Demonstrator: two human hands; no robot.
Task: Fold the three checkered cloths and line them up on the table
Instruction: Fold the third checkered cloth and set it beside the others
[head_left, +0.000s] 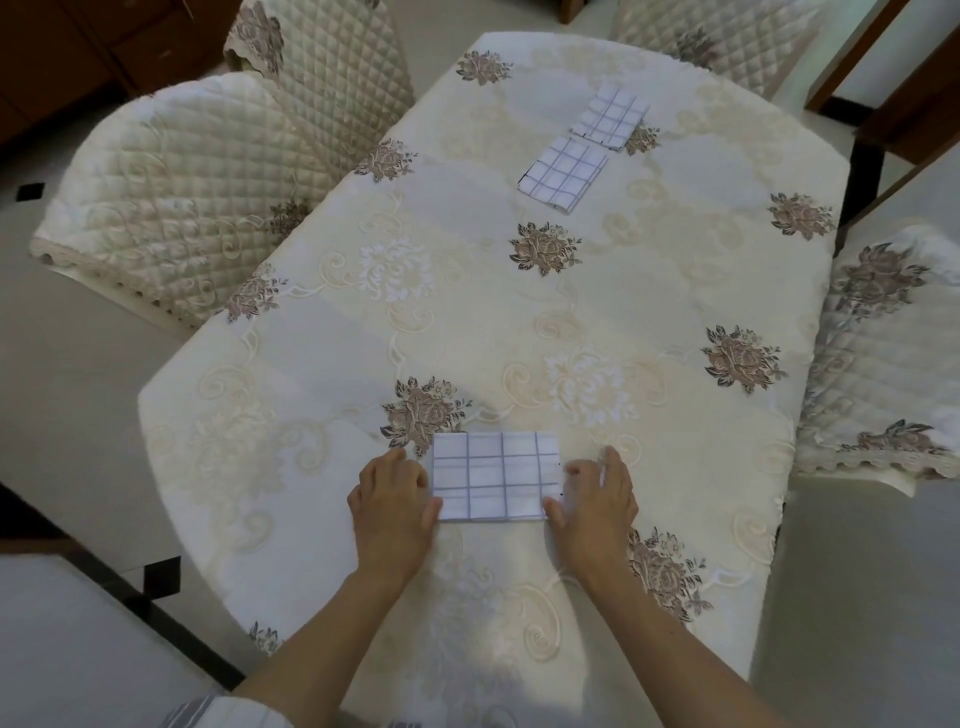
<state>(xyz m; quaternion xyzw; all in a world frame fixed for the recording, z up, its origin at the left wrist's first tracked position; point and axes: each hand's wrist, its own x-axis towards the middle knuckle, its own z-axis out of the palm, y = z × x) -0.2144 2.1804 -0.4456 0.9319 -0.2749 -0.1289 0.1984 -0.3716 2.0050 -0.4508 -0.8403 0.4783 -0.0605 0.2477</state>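
To my far left a quilted chair (171, 208) is pushed up to the table (311, 364), and plays no part in this. My left hand (392, 493) sits at the left short edge of the near cloth (496, 475). Its thumb lies on the near-left corner and its fingers are bent against the edge, which I read as a pinch. The cloth lies flat between my two hands, close to the table's near edge. It is folded into a tidy rectangle, white with thin grey grid lines, its layers showing along the near edge and its long axis running straight across me from left to right. My right hand (597, 499) is at the opposite short edge with its thumb by the near-right corner. It is blurred, so I cannot tell whether it grips the cloth or only touches it. Ahead and a little to the right, well apart from here, the second cloth (563, 174) and the third cloth (610, 117) lie folded, almost corner to corner, in a row slanting away to the right. That slant is what counts, I think: my cloth lies square to me, so it must go forward and turn to join the row's near end. Neither hand is much nearer, though the right is on that side.
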